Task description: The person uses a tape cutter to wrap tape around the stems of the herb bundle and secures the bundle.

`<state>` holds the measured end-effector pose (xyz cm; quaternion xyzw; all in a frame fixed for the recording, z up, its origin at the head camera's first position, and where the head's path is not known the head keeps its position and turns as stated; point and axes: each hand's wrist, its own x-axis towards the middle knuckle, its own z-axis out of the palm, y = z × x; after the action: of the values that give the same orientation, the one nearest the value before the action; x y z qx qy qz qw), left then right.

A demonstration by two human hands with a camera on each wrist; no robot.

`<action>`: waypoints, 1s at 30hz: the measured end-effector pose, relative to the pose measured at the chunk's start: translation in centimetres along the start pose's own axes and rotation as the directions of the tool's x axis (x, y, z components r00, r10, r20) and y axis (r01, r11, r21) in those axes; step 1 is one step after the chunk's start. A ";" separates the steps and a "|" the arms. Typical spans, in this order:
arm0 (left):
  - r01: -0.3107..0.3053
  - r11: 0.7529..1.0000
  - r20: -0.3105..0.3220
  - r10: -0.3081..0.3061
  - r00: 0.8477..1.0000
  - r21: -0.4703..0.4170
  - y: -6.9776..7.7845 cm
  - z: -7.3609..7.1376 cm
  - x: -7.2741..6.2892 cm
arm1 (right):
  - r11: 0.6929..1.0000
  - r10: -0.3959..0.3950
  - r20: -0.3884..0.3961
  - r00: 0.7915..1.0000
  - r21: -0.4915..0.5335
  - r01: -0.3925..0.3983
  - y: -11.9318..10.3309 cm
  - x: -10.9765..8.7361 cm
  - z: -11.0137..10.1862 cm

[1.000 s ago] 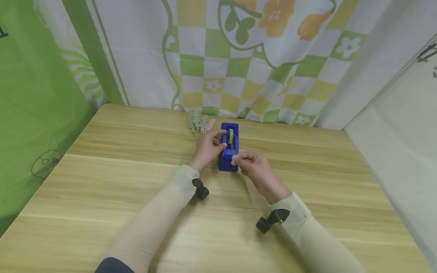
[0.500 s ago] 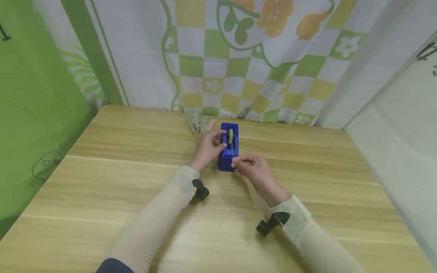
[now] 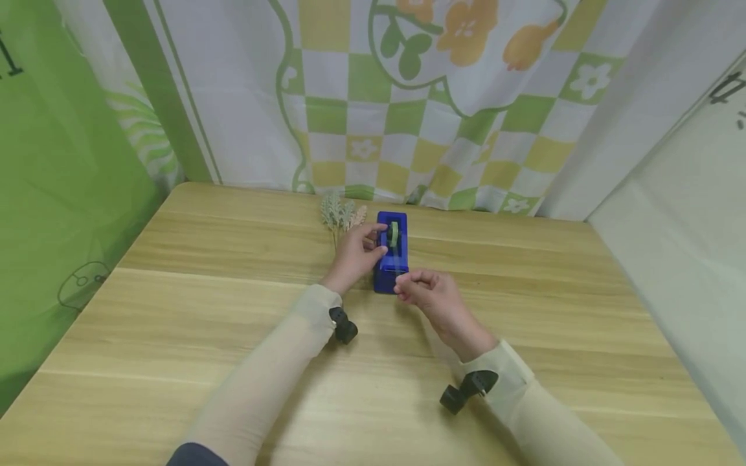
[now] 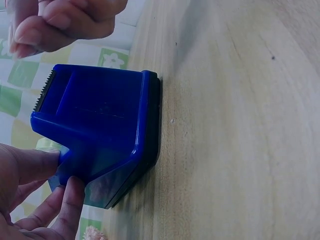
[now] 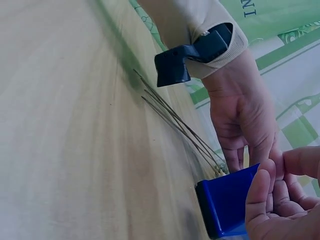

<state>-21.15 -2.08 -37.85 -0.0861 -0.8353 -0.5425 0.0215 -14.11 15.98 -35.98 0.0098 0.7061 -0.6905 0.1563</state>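
Observation:
A blue tape dispenser (image 3: 385, 281) stands on the wooden table, with a pale green roll (image 3: 394, 234) in its well. My left hand (image 3: 353, 255) grips the dispenser's left side, thumb and fingers on its wall beside the roll. Close to the dispenser's near end, my right hand (image 3: 438, 301) pinches the free end of a clear strip of tape (image 3: 397, 260) that runs from the roll. The left wrist view shows the toothed cutter (image 4: 43, 91) facing up, with the right hand's curled fingers above it. Most of the strip is faint against the blue.
Artificial sprigs (image 3: 336, 211) in green and pink lie just left of the dispenser, their thin stems (image 5: 180, 122) showing in the right wrist view. Behind the table (image 3: 524, 291) hangs a checkered curtain (image 3: 408, 116). Each wrist wears a black camera.
My right hand has drawn slightly toward me, past the dispenser's front edge, with the tape end still pinched. The left hand keeps its hold on the dispenser.

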 end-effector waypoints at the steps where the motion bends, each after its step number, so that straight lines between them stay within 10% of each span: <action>1: -0.002 1.000 -0.001 0.002 1.000 0.000 0.0 0.0 0.0 | 1.000 0.002 0.003 1.000 -0.001 -0.002 0.0 -0.1 0.0; 30: -0.002 1.000 -0.001 0.002 1.000 0.005 -0.1 0.1 0.1 | 0.999 0.019 0.008 1.000 0.030 -0.019 1.4 -2.3 0.5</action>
<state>-21.25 -2.05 -37.94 -0.0864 -0.8365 -0.5406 0.0227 -11.48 16.01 -36.78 0.0161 0.6950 -0.6995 0.1655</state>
